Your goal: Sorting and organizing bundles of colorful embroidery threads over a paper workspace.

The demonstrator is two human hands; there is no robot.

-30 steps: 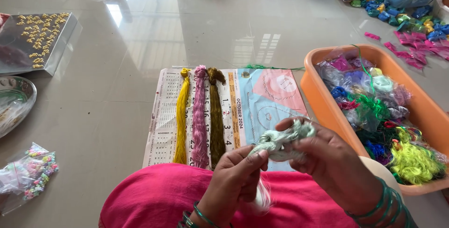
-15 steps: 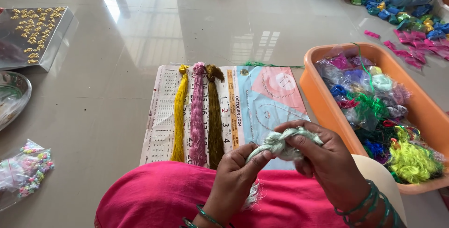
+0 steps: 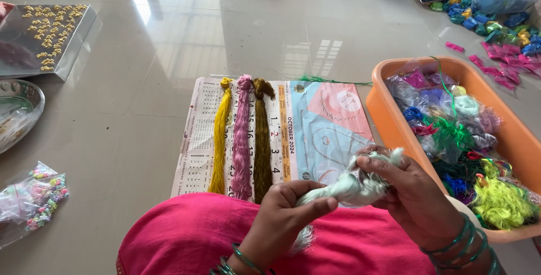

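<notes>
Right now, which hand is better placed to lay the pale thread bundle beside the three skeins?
Probably the left hand: it grips the pale thread bundle lower down and sits nearer the three skeins; the right hand is toward the orange tub.

Pale mint-green thread bundle (image 3: 350,183) over a bright pink lap (image 3: 191,235), yellow skein (image 3: 220,134), pink skein (image 3: 242,134) and olive skein (image 3: 262,134) on a white-and-blue calendar (image 3: 321,134), orange tub (image 3: 510,128) of many-coloured threads at right.
</notes>
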